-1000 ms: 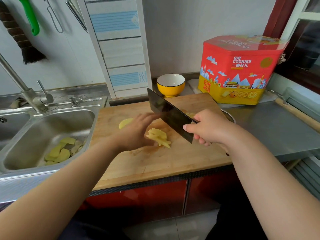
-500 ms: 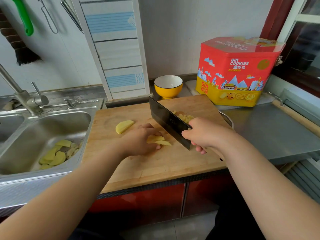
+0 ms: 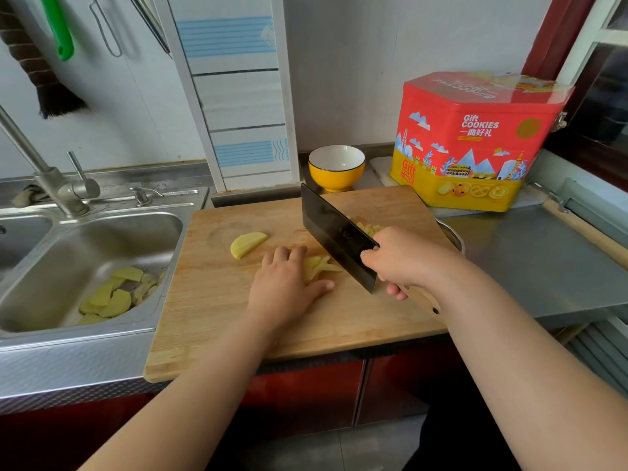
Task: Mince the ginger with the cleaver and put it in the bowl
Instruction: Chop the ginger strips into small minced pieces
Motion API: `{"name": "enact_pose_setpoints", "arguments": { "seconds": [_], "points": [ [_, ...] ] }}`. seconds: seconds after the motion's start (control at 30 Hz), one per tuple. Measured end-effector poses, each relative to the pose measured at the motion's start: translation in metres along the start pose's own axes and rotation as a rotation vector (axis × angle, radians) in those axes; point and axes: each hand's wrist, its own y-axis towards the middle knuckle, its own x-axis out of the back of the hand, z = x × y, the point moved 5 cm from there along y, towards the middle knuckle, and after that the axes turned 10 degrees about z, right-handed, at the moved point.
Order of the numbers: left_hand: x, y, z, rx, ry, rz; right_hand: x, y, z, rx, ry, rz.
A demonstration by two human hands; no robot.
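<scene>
The right hand is wrapped around the pale wooden handle of the broad dark-bladed cleaver, whose edge rests down on the light wooden cutting board, with the blade running diagonally away from the person. Just left of the blade, the left hand lies palm-down with fingers curled over a small stack of pale yellow ginger strips, pinning them against the board; the thumb stretches out toward the blade. On the far side of the blade, partly hidden by it and by the right hand, sits a small heap of chopped ginger pieces. A single half-round yellow ginger slice lies apart on the board, to the left of the left hand.

Beyond the far edge of the board stands the yellow bowl with a white inside, upright, with the cleaver's tip between it and the ginger. To its right a large red and yellow cookie tin stands on the grey metal surface. A curved metal rim peeks out behind the right wrist; what it belongs to cannot be told. To the left of the board is a stainless steel sink holding yellow-green peel scraps, with a metal tap behind it.
</scene>
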Motion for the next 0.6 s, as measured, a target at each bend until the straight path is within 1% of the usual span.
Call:
{"name": "enact_pose_setpoints", "arguments": {
  "seconds": [0.07,0.17,0.2,0.27,0.37,0.43,0.53,0.6],
  "points": [
    [0.000,-0.001,0.004,-0.044,-0.097,0.040,-0.001,0.000,0.000,-0.003,-0.006,0.003],
    [0.006,-0.004,0.005,-0.153,-0.158,-0.035,-0.002,0.001,-0.001,-0.007,-0.007,0.001],
    [0.008,-0.005,0.001,-0.192,-0.127,-0.075,-0.002,0.002,0.000,-0.007,-0.003,0.003],
    [0.011,-0.003,-0.012,-0.242,0.008,-0.129,-0.001,0.003,0.000,-0.006,0.006,0.007],
    [0.009,0.006,-0.030,-0.258,0.214,-0.150,-0.001,0.002,-0.001,-0.008,0.023,0.008],
    [0.008,0.010,-0.033,-0.255,0.251,-0.185,-0.002,0.001,-0.002,-0.010,0.040,0.005],
    [0.009,0.008,-0.029,-0.221,0.145,-0.259,-0.002,0.000,-0.005,-0.016,0.060,0.002],
    [0.006,0.004,-0.025,-0.206,0.065,-0.264,-0.001,0.001,-0.006,-0.023,0.058,0.000]
  ]
}}
